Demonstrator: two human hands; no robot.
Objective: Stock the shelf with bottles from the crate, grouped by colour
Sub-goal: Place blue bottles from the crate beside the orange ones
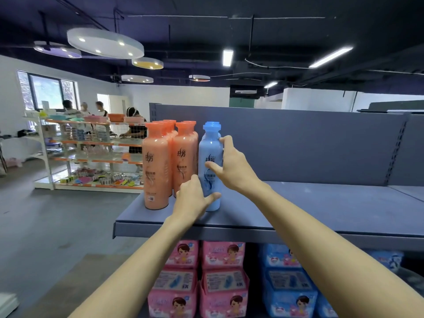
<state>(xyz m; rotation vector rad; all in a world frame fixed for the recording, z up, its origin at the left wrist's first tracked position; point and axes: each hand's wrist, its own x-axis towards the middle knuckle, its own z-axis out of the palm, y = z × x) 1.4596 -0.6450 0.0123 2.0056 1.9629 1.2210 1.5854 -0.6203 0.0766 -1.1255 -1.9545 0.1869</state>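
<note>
On the grey shelf [298,203], near its left front corner, the blue bottle [210,154] is standing upright (beside the orange bottles [171,161]); both hands' fingers are grasping it, right hand [231,166] high, left hand [191,198] low.

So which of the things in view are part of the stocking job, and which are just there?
Job:
blue bottle, held by left hand and right hand
orange bottles
shelf

Not part of it:
pink packs and blue packs on the level below
background rack
</note>
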